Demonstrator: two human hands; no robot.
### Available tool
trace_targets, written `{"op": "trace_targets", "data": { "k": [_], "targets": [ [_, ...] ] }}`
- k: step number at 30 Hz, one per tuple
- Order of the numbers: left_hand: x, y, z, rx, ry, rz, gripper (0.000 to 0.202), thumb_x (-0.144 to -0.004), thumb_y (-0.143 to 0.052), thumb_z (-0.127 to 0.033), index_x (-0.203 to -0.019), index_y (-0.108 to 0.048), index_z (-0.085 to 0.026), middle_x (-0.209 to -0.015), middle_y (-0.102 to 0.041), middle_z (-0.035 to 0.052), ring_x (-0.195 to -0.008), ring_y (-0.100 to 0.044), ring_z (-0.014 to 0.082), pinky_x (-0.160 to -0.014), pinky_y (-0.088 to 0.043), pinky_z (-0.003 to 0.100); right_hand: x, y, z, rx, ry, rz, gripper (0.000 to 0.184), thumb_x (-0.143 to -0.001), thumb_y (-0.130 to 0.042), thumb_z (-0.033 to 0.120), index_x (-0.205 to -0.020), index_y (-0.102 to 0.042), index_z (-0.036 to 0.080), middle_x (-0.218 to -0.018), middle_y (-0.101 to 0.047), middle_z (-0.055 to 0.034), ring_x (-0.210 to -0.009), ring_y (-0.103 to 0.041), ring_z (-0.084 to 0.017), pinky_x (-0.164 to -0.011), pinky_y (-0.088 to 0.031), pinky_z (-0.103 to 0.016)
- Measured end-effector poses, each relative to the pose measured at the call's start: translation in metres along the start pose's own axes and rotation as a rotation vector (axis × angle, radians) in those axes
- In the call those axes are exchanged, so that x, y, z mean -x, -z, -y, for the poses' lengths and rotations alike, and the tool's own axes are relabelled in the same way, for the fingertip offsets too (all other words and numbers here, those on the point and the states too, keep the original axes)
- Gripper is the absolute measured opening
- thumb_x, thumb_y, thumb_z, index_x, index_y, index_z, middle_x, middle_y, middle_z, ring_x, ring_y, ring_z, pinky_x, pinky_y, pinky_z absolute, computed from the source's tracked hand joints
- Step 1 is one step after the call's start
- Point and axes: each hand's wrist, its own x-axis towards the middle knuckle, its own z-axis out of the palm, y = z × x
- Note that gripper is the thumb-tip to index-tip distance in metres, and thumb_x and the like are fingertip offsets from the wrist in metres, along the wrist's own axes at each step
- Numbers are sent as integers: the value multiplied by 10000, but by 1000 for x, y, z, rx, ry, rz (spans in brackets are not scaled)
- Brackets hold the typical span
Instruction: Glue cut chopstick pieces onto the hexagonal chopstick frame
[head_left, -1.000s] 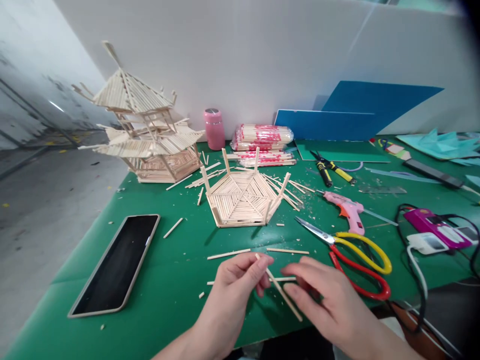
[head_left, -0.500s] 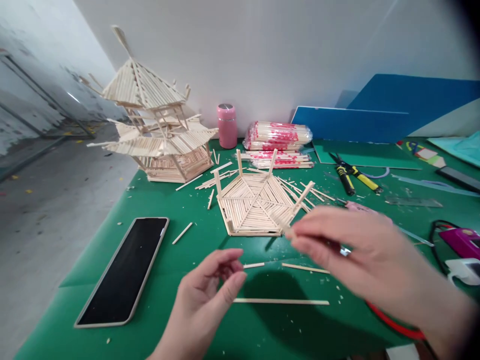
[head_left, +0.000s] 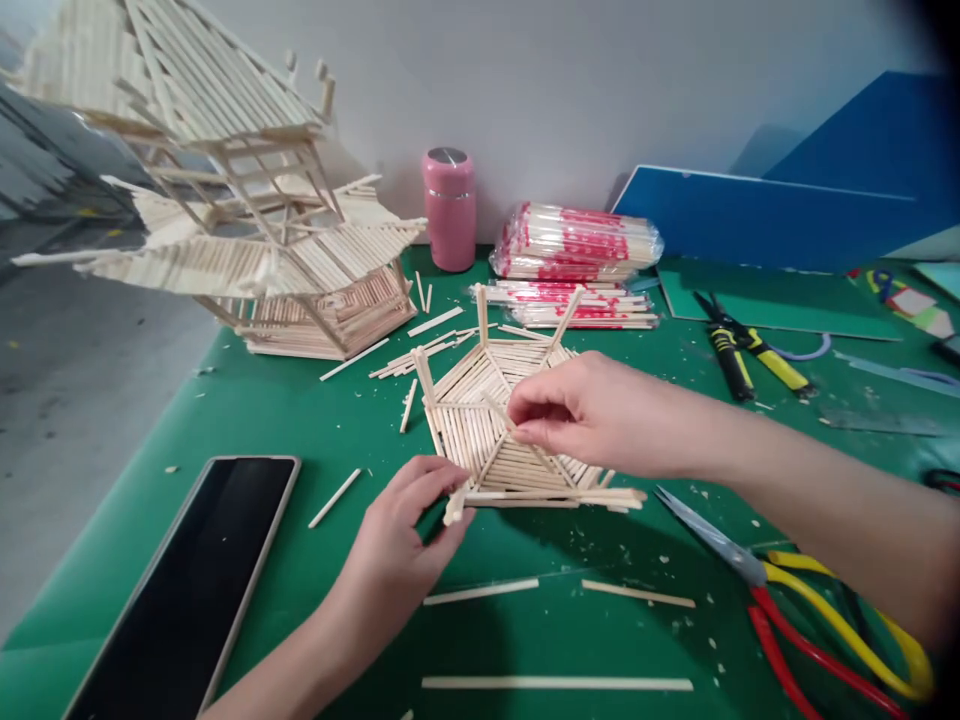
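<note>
A hexagonal base of wooden sticks (head_left: pixel 457 440), with short posts at its corners, sits on the green table in front of me. My left hand (head_left: pixel 409 520) has its thumb and fingers closed around the post (head_left: pixel 454 505) at the near left corner. Over the middle of the base, my right hand (head_left: pixel 585 415) pinches a short wooden stick (head_left: pixel 495 410); the fingers hide part of it. Nearer to me lie two short loose sticks (head_left: pixel 480 592) and one long stick (head_left: pixel 555 684).
A stick-built pagoda model (head_left: pixel 300 270) stands back left, beside a pink flask (head_left: pixel 450 210) and wrapped stick bundles (head_left: pixel 577 240). A phone (head_left: pixel 187 590) lies left. Scissors (head_left: pixel 757 575) and yellow-black pliers (head_left: pixel 742 345) lie right.
My left hand has moved up to the near left corner post and closed on it. My right hand has moved left over the base with its stick. The view has shifted closer.
</note>
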Motion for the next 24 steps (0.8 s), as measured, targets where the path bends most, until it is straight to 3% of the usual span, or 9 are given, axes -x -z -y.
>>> {"op": "trace_targets", "data": {
  "k": [4,8,20,24],
  "targets": [
    [-3,1,7,45,-42,62,164,-761,-502,-106,-838,-627,-180,-902,-603,56,-839,-589,151,-725,-492,245,0,-8,-4,12,-143,93,126,-772,-478,190,-672,-555,179,-590,-531,45,-508,-402,-61,-460,-261,-194],
    [-3,7,1,65,41,122,201,-777,-476,-108,-879,-627,-192,-909,-608,55,-837,-599,153,-720,-497,233,6,-15,-4,0,-234,144,150,-786,-431,182,-664,-517,190,-591,-520,40,-502,-391,-72,-445,-246,-195],
    [14,18,-13,222,128,204,245,-725,-535,-143,-911,-652,-250,-927,-634,55,-814,-639,170,-744,-512,219,14,-21,6,-19,-244,251,164,-793,-436,202,-655,-524,214,-573,-518,45,-485,-401,-82,-419,-248,-197],
    [13,17,-13,194,111,165,237,-723,-533,-135,-891,-657,-247,-911,-637,50,-799,-644,166,-743,-511,214,11,-21,4,16,-172,263,160,-801,-456,221,-662,-536,217,-590,-552,42,-508,-442,-88,-456,-284,-203]
  ]
}}
